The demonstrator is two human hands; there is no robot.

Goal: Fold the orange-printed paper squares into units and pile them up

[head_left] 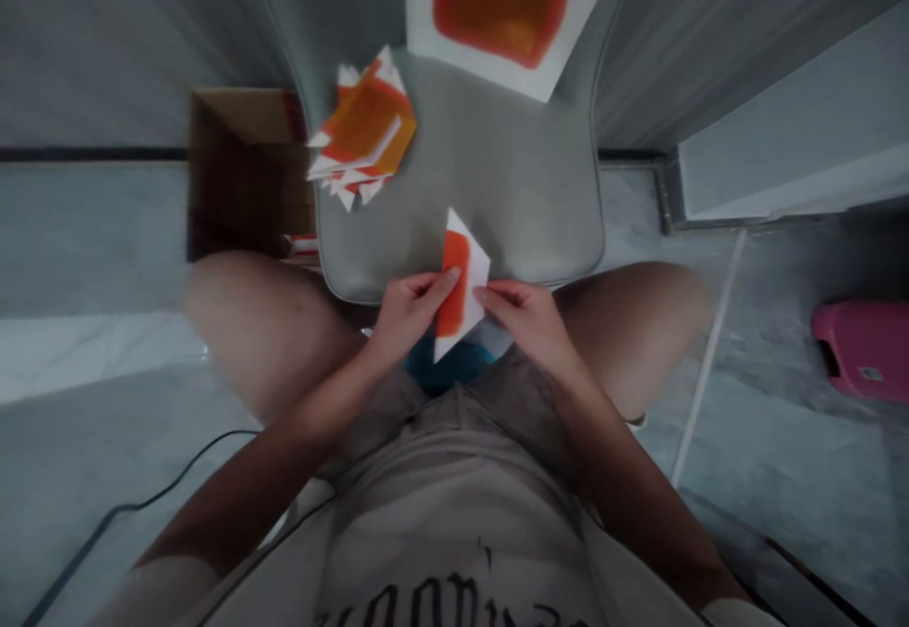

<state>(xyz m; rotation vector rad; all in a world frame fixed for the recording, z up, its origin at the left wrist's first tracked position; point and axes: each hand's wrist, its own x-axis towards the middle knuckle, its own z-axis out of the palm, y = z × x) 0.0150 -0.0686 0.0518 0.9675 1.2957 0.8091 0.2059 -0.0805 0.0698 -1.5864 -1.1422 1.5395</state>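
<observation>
Between my hands is a folded paper piece (461, 286), white with an orange-red patch, its pointed ends up and down. My left hand (412, 310) pinches its left side, thumb lying on the orange patch. On the white right edge, the thumb and fingers of my right hand (526, 316) are closed. The paper is held over the near edge of a grey chair seat (497, 172). A pile of similar folded orange and white papers (365, 130) lies on the seat's left side. At the back rests a larger white sheet with an orange-brown block (507, 2).
Left of the chair stands an open cardboard box (241, 172) on the floor. A pink plastic stool (866, 348) is at the far right. A dark cable (163, 490) runs over the tiles at lower left. Something blue (447, 371) shows below the paper, between my legs.
</observation>
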